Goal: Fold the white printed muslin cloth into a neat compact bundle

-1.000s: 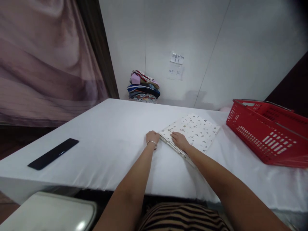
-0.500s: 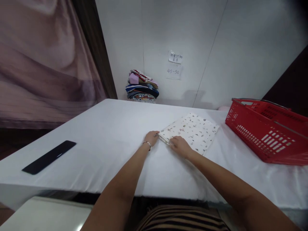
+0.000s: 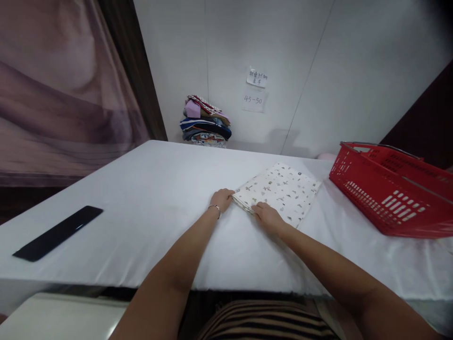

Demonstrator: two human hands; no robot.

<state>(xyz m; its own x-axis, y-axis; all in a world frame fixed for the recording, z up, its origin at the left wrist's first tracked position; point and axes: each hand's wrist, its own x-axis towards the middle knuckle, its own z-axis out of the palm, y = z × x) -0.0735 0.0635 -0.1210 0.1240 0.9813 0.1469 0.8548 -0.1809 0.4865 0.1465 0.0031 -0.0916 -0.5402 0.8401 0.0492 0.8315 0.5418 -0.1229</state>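
Observation:
A white cloth [image 3: 283, 191] with small scattered prints lies folded in several layers on the white-covered table [image 3: 159, 189]. My left hand [image 3: 221, 200], with a silver bracelet at the wrist, pinches the cloth's left corner. Along the near edge, my right hand [image 3: 268, 218] has its fingers curled over the layers, the thumb partly hidden. The cloth lies flat and slants away to the right between my hands and the basket.
A red plastic basket [image 3: 382, 193] with metal handles stands at the right. On the left lies a long dark flat panel [image 3: 60, 233]. Beyond the far edge is a stack of folded fabrics [image 3: 205, 123], below paper signs [image 3: 253, 100] on the wall.
The view has shifted slightly. Both hands keep their places on the cloth's corner and near edge; the right hand sits a touch further right along the edge.

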